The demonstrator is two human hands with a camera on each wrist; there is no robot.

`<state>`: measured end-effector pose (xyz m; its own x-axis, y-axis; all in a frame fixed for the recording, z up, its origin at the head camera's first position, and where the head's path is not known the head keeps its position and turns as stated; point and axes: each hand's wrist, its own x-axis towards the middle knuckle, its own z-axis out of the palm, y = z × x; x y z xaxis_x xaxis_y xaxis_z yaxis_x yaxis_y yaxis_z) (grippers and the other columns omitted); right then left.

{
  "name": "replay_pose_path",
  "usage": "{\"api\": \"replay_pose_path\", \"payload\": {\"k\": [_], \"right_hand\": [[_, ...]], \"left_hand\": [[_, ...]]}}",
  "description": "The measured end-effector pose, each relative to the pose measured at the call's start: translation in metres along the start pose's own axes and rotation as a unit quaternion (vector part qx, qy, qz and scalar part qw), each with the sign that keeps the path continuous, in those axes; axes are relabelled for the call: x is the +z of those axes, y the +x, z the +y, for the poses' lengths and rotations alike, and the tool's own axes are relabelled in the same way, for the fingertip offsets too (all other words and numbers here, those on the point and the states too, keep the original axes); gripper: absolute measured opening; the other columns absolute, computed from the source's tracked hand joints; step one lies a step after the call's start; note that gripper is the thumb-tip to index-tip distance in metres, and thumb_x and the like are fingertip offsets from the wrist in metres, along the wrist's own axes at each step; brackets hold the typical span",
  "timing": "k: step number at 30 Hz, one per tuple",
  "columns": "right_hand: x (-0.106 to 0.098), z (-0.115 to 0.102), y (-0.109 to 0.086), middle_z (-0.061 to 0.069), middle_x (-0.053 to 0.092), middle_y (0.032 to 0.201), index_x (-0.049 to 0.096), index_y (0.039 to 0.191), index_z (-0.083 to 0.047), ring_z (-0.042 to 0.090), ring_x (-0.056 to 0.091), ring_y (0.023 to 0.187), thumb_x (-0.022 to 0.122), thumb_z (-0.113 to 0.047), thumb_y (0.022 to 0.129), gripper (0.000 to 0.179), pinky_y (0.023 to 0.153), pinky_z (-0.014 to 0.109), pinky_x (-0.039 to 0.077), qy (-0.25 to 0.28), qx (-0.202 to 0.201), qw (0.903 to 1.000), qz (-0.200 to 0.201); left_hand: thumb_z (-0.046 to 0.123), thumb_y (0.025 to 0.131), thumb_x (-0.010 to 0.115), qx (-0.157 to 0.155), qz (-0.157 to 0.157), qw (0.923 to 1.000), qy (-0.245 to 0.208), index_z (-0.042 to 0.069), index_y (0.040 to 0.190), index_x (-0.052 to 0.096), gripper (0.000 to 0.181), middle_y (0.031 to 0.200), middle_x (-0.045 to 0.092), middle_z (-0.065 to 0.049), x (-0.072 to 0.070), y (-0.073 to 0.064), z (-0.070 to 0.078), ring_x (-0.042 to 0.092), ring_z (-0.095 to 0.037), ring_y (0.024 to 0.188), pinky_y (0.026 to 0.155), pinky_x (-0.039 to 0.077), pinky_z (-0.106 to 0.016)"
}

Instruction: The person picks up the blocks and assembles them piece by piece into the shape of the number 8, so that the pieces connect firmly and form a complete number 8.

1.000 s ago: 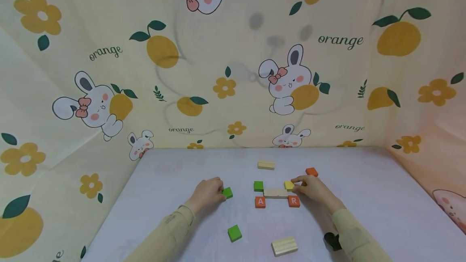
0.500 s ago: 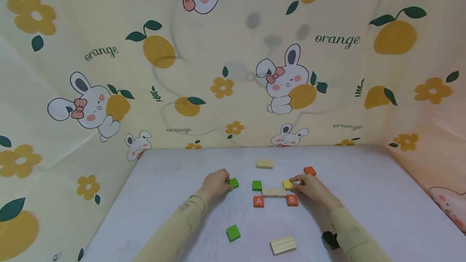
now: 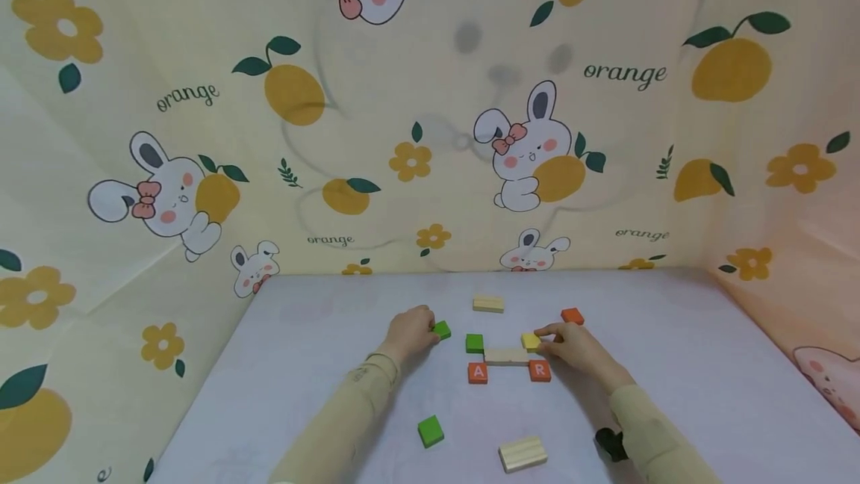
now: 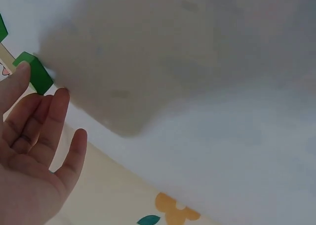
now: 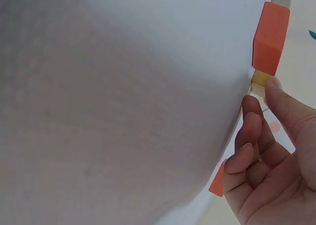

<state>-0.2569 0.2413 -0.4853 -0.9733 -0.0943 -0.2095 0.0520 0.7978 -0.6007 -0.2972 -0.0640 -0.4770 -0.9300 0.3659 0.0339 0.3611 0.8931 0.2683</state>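
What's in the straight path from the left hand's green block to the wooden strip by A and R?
In the head view, one other green block stands in the way, at the far left corner of the wooden strip, between it and the held green block in the left hand. Nothing else visible does.

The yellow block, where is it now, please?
In the head view, the yellow block is right of centre, at the fingertips of the right hand, beyond the red R block.
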Motion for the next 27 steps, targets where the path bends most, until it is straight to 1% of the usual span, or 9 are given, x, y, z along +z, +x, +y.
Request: {"api": "replay_pose_path", "payload": {"k": [3, 7, 10, 13, 16, 18, 21, 24, 27], "right_hand": [[0.000, 0.000, -0.001, 0.003, 0.059, 0.082, 0.064, 0.117, -0.011, 0.015, 0.046, 0.071, 0.068, -0.020, 0.084, 0.035, 0.060, 0.025, 0.038, 0.002, 0.004, 1.0000, 0.000], [0.001, 0.001, -0.003, 0.003, 0.058, 0.082, 0.064, 0.117, -0.010, 0.015, 0.046, 0.071, 0.068, -0.020, 0.084, 0.034, 0.060, 0.026, 0.037, 0.003, 0.000, 1.0000, 0.005], [0.001, 0.000, -0.004, 0.003, 0.057, 0.080, 0.064, 0.117, -0.010, 0.015, 0.045, 0.070, 0.067, -0.020, 0.084, 0.034, 0.060, 0.027, 0.037, 0.001, -0.003, 1.0000, 0.006], [0.000, 0.000, -0.003, 0.003, 0.056, 0.080, 0.064, 0.117, -0.010, 0.016, 0.045, 0.070, 0.067, -0.020, 0.084, 0.035, 0.060, 0.027, 0.037, 0.003, 0.001, 1.0000, 0.004], [0.000, -0.001, -0.003, 0.003, 0.056, 0.080, 0.064, 0.117, -0.010, 0.016, 0.045, 0.071, 0.068, -0.020, 0.084, 0.035, 0.060, 0.027, 0.037, 0.004, 0.005, 1.0000, 0.002], [0.000, 0.000, -0.003, 0.003, 0.056, 0.080, 0.064, 0.117, -0.010, 0.016, 0.045, 0.071, 0.067, -0.020, 0.084, 0.035, 0.060, 0.027, 0.037, 0.006, 0.004, 1.0000, 0.002], [-0.001, 0.000, -0.004, 0.003, 0.057, 0.080, 0.064, 0.117, -0.010, 0.015, 0.045, 0.070, 0.067, -0.021, 0.084, 0.034, 0.059, 0.026, 0.037, 0.002, -0.003, 1.0000, 0.005], [0.000, 0.000, -0.004, 0.002, 0.057, 0.078, 0.064, 0.117, -0.010, 0.015, 0.045, 0.069, 0.067, -0.021, 0.084, 0.034, 0.059, 0.026, 0.037, -0.003, -0.007, 0.9999, 0.008], [0.000, 0.000, -0.003, 0.002, 0.056, 0.078, 0.064, 0.117, -0.010, 0.015, 0.046, 0.069, 0.067, -0.021, 0.084, 0.035, 0.059, 0.026, 0.037, 0.000, -0.004, 1.0000, 0.007]], "left_hand": [[0.025, 0.078, 0.073, 0.010, -0.006, 0.9989, 0.045, 0.010, 0.078, 0.067, 0.016, 0.074, 0.057, 0.005, 0.000, 0.003, 0.005, 0.048, -0.007, 0.062, 0.059, 0.041, -0.025], [0.027, 0.079, 0.071, 0.022, -0.014, 0.9955, 0.091, 0.012, 0.079, 0.068, 0.016, 0.074, 0.058, 0.005, -0.002, 0.005, 0.012, 0.051, -0.008, 0.061, 0.063, 0.044, -0.029], [0.028, 0.081, 0.070, 0.026, -0.025, 0.9938, 0.105, 0.012, 0.077, 0.069, 0.016, 0.076, 0.059, 0.005, -0.003, 0.007, 0.017, 0.051, -0.009, 0.062, 0.067, 0.047, -0.032], [0.028, 0.083, 0.067, 0.030, -0.038, 0.9918, 0.118, 0.013, 0.074, 0.069, 0.018, 0.081, 0.061, 0.004, -0.002, 0.008, 0.020, 0.054, -0.010, 0.064, 0.072, 0.049, -0.035], [0.028, 0.084, 0.067, 0.033, -0.033, 0.9918, 0.119, 0.013, 0.073, 0.071, 0.018, 0.084, 0.064, 0.004, 0.000, 0.009, 0.023, 0.058, -0.010, 0.067, 0.072, 0.050, -0.034], [0.028, 0.082, 0.069, 0.029, -0.020, 0.9929, 0.114, 0.013, 0.074, 0.071, 0.017, 0.083, 0.065, 0.004, 0.002, 0.010, 0.023, 0.059, -0.010, 0.067, 0.069, 0.050, -0.031], [0.028, 0.079, 0.072, 0.021, -0.003, 0.9951, 0.096, 0.012, 0.073, 0.069, 0.018, 0.074, 0.064, 0.004, 0.005, 0.013, 0.024, 0.056, -0.008, 0.061, 0.064, 0.048, -0.028], [0.028, 0.079, 0.072, 0.010, 0.003, 0.9969, 0.078, 0.011, 0.071, 0.066, 0.020, 0.067, 0.061, 0.004, 0.007, 0.018, 0.026, 0.050, -0.008, 0.057, 0.061, 0.046, -0.026], [0.027, 0.080, 0.072, 0.003, -0.001, 0.9979, 0.065, 0.011, 0.068, 0.064, 0.021, 0.065, 0.059, 0.004, 0.006, 0.020, 0.029, 0.047, -0.008, 0.056, 0.060, 0.044, -0.026]]}}
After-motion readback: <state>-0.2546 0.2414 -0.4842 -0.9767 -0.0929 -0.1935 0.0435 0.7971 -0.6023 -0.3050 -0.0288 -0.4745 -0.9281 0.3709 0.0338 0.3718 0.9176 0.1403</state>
